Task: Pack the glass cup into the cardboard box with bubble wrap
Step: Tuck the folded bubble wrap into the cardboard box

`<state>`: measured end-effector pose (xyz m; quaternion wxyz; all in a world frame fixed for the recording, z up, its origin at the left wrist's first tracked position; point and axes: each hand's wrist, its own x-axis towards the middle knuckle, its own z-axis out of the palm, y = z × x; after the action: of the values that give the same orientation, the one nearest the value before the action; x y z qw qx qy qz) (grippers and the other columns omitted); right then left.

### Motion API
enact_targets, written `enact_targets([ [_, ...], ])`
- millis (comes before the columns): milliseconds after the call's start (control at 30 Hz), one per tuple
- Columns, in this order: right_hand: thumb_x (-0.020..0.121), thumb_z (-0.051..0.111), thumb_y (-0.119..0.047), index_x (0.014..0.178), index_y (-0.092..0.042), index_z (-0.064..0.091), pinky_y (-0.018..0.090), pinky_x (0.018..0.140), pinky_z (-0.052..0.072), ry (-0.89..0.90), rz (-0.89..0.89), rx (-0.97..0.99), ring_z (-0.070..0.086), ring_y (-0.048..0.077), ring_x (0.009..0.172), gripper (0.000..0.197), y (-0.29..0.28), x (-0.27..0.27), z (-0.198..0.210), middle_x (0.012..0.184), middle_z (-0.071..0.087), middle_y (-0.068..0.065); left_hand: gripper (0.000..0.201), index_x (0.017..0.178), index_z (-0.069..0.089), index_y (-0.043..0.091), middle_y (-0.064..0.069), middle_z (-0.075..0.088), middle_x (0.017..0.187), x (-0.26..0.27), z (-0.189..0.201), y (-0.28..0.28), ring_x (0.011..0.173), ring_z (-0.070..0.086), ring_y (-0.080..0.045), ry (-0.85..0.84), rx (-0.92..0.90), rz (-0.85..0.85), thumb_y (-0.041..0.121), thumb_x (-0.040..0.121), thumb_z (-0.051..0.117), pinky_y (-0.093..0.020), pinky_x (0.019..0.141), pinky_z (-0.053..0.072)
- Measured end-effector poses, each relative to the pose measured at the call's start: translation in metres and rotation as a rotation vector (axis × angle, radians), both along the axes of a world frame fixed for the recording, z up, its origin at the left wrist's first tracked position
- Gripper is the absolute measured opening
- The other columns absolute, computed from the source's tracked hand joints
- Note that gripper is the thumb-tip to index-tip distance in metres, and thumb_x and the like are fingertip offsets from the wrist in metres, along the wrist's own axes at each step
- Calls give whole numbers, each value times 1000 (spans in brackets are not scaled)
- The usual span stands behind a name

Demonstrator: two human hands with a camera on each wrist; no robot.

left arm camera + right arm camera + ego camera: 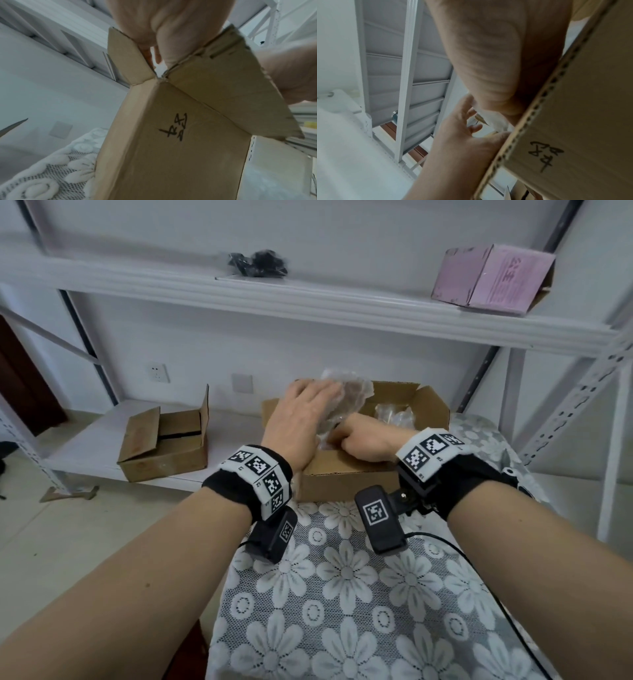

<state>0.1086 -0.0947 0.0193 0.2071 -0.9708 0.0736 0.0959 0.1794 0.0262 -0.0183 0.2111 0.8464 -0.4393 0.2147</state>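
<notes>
In the head view, a crumpled bundle of bubble wrap [342, 398] was held over the left end of the open cardboard box [346, 474]. The left hand [301, 419] was laid against the bundle's left side with fingers nearly straight. The right hand [366, 440] was curled at the bundle's lower right edge, apparently pinching the film. The glass cup itself could not be made out inside the wrap. A second clear, wrinkled bundle [394, 414] lay in the box beyond the right hand. The box stood on a counter covered with grey lace cloth [342, 594] patterned with white flowers. Left of the left hand, a smaller brown carton [164, 446] with raised flaps sat on a low white shelf. A pink box [493, 278] rested on the upper shelf, above the right hand.

In the left wrist view, the box's corrugated wall [171, 148], marked with black handwriting, and two raised flaps were seen from below. The left hand [168, 27] was seen above them, its fingers reaching between the flaps.

In the right wrist view, the flap's fluted edge [513, 142] was seen close to the right hand [496, 54], whose grip was hidden. The left hand's spread fingers [471, 116] touched pale film there.
</notes>
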Motion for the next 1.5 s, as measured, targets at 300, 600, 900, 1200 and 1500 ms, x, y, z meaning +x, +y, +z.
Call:
enact_targets([
  [300, 90, 55, -8, 130, -16, 46, 29, 100, 36, -632, -372, 104, 47, 17, 118, 41, -5, -18, -5, 135, 42, 4, 33, 120, 66, 11, -6, 59, 120, -12, 4, 5, 112, 47, -23, 96, 124, -20, 9, 87, 64, -31, 90, 41],
  [600, 97, 47, -14, 103, -13, 72, 37, 85, 50, -342, -108, 68, 61, 22, 90, 26, -2, -12, -15, 97, 69, 5, 37, 104, 63, 13, 0, 48, 101, -6, 11, 17, 85, 53, -14, 370, -98, 29, 14, 72, 80, -27, 84, 45],
  [900, 94, 45, -6, 115, -20, 69, 29, 95, 45, -266, -73, -10, 58, 17, 111, 35, -1, -14, -15, 122, 65, 1, 3, 79, 71, 15, -6, 69, 91, -3, 21, -2, 94, 61, -24, 378, 154, 97, 17, 80, 72, -32, 87, 49],
  [1200, 95, 39, -24, 103, -10, 65, 34, 77, 48, -152, -62, -50, 60, 23, 91, 31, 5, -8, -17, 105, 67, 8, 20, 91, 70, 6, -9, 67, 99, -6, 26, -4, 93, 63, -23, 485, 347, 85, 6, 89, 50, -33, 85, 53],
  [1500, 97, 29, -25, 107, -16, 56, 32, 83, 42, -30, -8, -102, 54, 24, 99, 29, -1, 5, -22, 123, 58, 10, 28, 113, 57, 7, -13, 60, 114, -28, 26, 0, 103, 55, -28, 426, 466, 87, 13, 94, 37, -29, 81, 39],
])
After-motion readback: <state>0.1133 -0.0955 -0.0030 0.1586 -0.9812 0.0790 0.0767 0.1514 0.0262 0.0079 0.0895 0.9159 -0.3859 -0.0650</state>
